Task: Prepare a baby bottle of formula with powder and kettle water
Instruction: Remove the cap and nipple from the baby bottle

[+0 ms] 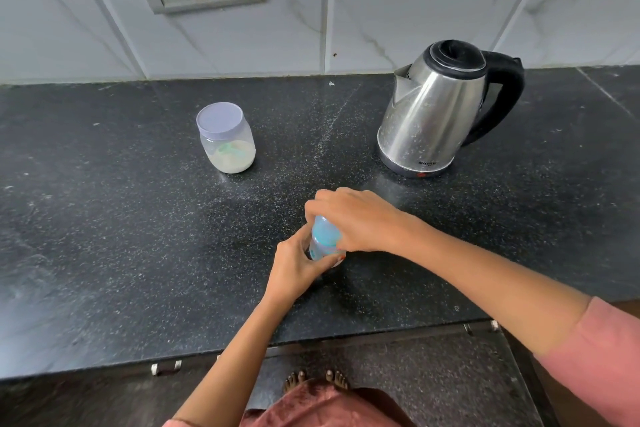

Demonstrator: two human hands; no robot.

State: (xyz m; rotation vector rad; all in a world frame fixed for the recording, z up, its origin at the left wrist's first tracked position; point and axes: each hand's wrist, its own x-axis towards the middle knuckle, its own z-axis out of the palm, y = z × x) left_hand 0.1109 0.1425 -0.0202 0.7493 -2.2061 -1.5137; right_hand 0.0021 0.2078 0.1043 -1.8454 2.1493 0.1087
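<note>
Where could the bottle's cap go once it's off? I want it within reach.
Bare counter lies left of the hands, below the powder jar, and between jar and kettle. It is crowded only around the bottle.

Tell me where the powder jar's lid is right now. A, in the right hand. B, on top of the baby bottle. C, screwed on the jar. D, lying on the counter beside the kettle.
C: the pale lid sits closed on the powder jar, which stands alone on the counter while both hands are on the baby bottle.
</note>
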